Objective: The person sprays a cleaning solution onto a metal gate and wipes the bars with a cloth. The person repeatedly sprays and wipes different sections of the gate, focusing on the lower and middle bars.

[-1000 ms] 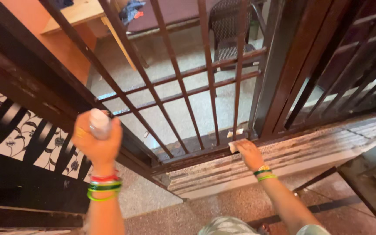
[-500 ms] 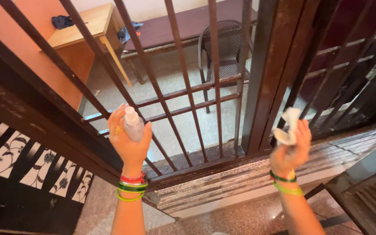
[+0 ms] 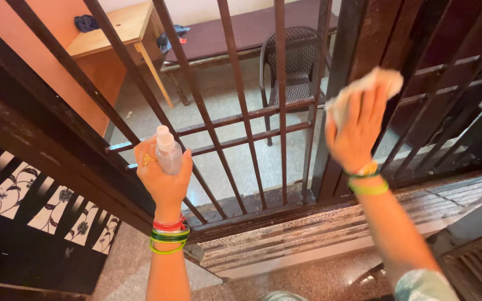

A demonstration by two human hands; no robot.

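A dark metal gate (image 3: 235, 111) of slanting bars is filling most of the view, with a thick post (image 3: 358, 67) standing at its right side and a striped stone step (image 3: 319, 228) running along its foot. Behind the bars, a wooden table (image 3: 118, 28) is standing against an orange wall, and a dark woven chair (image 3: 294, 61) is sitting on the pale floor beside a long low bench (image 3: 230, 30).

The right hand (image 3: 355, 131) is reaching up with its fingers spread flat, pressing a white cloth (image 3: 364, 89) against the post; the cloth is showing above and beside the fingertips. Green and yellow bangles (image 3: 366, 181) are circling that wrist.

The left hand (image 3: 160, 173) is raised in front of the lower bars, its fingers wrapped around a small clear spray bottle (image 3: 167, 150) with a white top, held upright and just short of the gate. Red and green bangles (image 3: 168, 235) are stacked on that wrist.
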